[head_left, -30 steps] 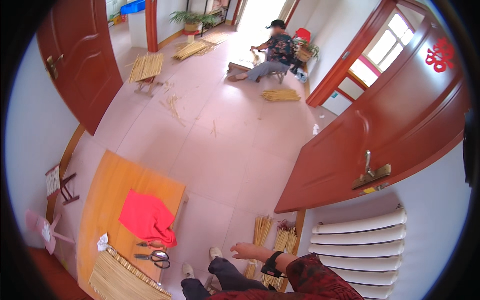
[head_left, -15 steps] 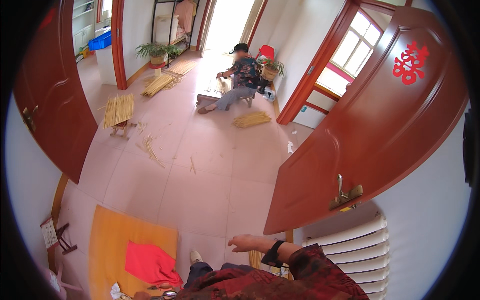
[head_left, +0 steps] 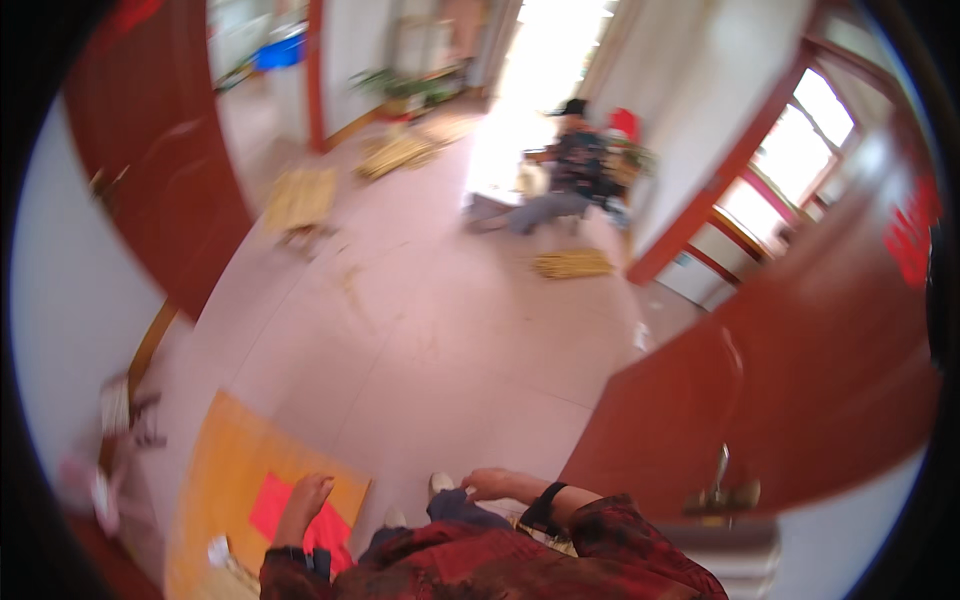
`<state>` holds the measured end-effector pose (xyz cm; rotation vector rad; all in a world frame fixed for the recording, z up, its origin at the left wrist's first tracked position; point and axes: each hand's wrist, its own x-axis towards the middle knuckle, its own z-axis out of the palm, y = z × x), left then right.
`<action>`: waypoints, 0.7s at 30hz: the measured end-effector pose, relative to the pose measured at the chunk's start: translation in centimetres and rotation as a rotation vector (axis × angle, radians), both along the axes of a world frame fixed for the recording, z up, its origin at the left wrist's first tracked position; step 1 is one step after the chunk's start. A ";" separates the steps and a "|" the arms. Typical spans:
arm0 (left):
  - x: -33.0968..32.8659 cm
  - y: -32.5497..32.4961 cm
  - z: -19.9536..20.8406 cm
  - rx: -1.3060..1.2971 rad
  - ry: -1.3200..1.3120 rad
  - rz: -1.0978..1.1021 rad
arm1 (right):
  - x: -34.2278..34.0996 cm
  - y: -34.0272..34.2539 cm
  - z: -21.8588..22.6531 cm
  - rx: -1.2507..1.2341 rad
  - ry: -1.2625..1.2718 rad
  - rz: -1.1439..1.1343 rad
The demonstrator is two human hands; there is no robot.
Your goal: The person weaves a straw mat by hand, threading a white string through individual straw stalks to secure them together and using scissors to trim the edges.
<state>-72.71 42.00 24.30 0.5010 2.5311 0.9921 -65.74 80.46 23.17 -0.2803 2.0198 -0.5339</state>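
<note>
My left hand (head_left: 312,492) hangs over the orange-yellow board (head_left: 215,470) at the lower left, just above a red cloth (head_left: 272,503) on it. Its fingers look bent, but blur hides whether they hold anything. In front of my body on the right, my right hand (head_left: 487,484) hovers over the floor with loosely bent fingers and nothing visible in it. Dark bands circle both wrists. Below my hands, my light shoes (head_left: 440,483) show on the floor. A small white scrap (head_left: 218,549) lies near the board's lower edge.
A seated person (head_left: 575,165) works farther back, beside a bundle of straw-coloured sticks (head_left: 573,263). More sticks (head_left: 302,197) rest on a small stand at left. An open red-brown door (head_left: 690,400) is close on my right, another door (head_left: 160,170) at left. A folding stool (head_left: 118,405) leans by the left wall.
The view has swung, so the room shifts right and blurs. My left hand has come up into view over the board. My right hand stays in front of me.
</note>
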 end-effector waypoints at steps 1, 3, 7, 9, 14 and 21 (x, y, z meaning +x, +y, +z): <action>2.2 -1.1 -1.0 -0.025 -0.042 0.065 | -1.4 0.0 1.0 -0.011 0.039 0.081; 5.2 -2.1 -1.8 -0.198 -0.142 0.092 | -1.5 2.3 -2.0 -0.173 0.238 0.035; 15.4 -5.2 -4.3 -0.254 -0.167 0.296 | -3.4 1.7 -1.1 -0.186 0.100 0.073; 21.1 -5.0 -4.1 -0.206 -0.319 0.357 | -2.9 0.8 -2.5 -0.205 0.029 0.264; 30.1 -2.3 0.1 -0.049 -0.541 0.411 | 0.9 -2.9 -2.9 -0.170 -0.187 0.540; 40.0 -6.7 -2.5 0.099 -0.440 0.456 | 7.1 -10.6 -4.8 -0.152 -0.346 0.689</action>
